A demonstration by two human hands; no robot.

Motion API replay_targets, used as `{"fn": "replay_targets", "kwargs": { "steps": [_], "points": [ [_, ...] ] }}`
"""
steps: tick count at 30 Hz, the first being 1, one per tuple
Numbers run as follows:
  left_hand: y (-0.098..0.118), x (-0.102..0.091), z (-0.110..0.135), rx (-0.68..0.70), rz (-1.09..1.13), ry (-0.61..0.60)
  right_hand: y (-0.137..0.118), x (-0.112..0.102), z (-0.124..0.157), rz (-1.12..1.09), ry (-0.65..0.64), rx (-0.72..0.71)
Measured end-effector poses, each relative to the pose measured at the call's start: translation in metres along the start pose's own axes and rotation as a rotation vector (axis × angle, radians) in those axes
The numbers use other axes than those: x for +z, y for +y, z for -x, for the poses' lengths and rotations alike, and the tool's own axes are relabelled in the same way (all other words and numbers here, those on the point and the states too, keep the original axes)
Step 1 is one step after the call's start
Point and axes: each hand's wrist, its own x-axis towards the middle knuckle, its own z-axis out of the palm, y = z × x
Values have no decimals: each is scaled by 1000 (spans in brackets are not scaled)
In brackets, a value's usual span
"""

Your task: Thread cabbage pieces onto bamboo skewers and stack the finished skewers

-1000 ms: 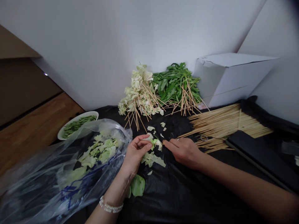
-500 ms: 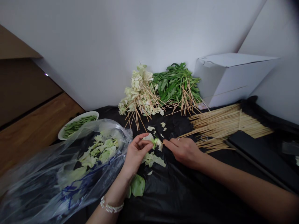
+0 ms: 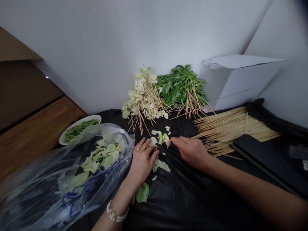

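Observation:
My right hand (image 3: pixel 191 151) is closed around a bamboo skewer, most of it hidden by the fingers. At the skewer's left end sit pale green and white cabbage pieces (image 3: pixel 164 139). My left hand (image 3: pixel 143 160) lies palm down with its fingers spread, reaching over a loose cabbage leaf (image 3: pixel 152 143) on the black plastic sheet (image 3: pixel 183 195); whether it presses on the leaf I cannot tell. Below those fingers lies another torn cabbage leaf (image 3: pixel 162 165). A larger green leaf (image 3: pixel 142 192) is partly hidden under my left wrist.
On the left, a clear plastic bag (image 3: pixel 101 128) holds cabbage, beside a white dish (image 3: pixel 63 138) of green beans. Behind are skewered cabbage (image 3: pixel 141 89) and skewered leafy greens (image 3: pixel 179 85). Loose skewers (image 3: pixel 223 125), scissors (image 3: pixel 209 141), a dark flat case (image 3: pixel 260 160) and a white box (image 3: pixel 240 80) stand right.
My left hand has let its cabbage leaf down and spread its fingers. The cabbage on the skewer has moved slightly up and right, with my right hand still gripping the skewer.

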Motion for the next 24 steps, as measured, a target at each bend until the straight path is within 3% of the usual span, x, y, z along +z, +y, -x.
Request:
{"fn": "replay_targets", "kwargs": {
  "steps": [10, 17, 24],
  "points": [
    [-2, -4, -5, -29, 78, 153, 0, 0, 0, -24, -21, 9],
    [-8, 7, 2, -93, 19, 6, 0, 1, 0, -24, -38, 14],
    [-1, -4, -6, -134, 184, 98, -1, 2, 1, -39, -34, 16]
  ]
}}
